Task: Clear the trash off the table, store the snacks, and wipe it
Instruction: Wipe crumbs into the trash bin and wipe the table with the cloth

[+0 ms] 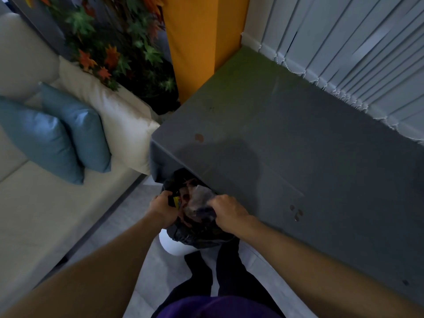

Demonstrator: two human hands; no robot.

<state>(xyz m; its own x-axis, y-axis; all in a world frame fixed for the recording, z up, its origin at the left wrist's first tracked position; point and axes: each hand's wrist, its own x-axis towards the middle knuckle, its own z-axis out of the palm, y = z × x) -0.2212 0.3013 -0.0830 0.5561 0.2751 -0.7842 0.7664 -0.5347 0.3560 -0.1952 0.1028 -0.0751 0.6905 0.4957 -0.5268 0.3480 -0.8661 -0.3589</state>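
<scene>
Trash clearing looks nearly done: the left hand grips the rim of the black bag, and the right hand clutches a crumpled wrapper over its mouth, beside the counter. Only stains show there, so wiping seems left.

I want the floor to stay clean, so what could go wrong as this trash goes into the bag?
The black bag looks full; the clear wrapper gripped by the right hand sits at its mouth and may spring out. The left hand grips the bag's rim, which could slip off the white bin or tear.
</scene>
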